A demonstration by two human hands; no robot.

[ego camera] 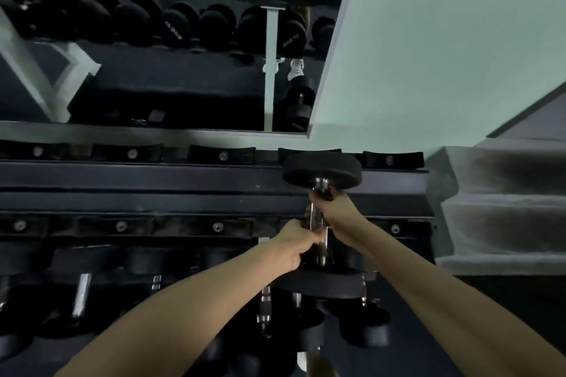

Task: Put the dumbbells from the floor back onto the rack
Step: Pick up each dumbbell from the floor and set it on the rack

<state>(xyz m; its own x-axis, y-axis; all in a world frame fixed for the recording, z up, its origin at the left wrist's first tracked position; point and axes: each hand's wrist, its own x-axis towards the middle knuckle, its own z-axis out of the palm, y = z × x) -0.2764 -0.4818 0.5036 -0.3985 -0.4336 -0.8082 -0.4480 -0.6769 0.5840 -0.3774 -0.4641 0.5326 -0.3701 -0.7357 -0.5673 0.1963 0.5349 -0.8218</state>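
Dumbbell (pixel 321 174) lies over the rack's (pixel 183 180) top tier, heads at 12 and 6 o'clock; left hand (pixel 295 242) and right hand (pixel 335 213) both clamp its chrome handle between them.

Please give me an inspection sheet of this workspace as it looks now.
Surface: top tier of the rack, bare saddles along it.
Job's things: dumbbell held across the top tier, far head by the back saddles.
Clutter: more dumbbells on the tier below.
Grippers: left hand and right hand both closed on the chrome handle.
Cables: nothing seen.
Surroundings: mirror behind, pale wall, steps at right.
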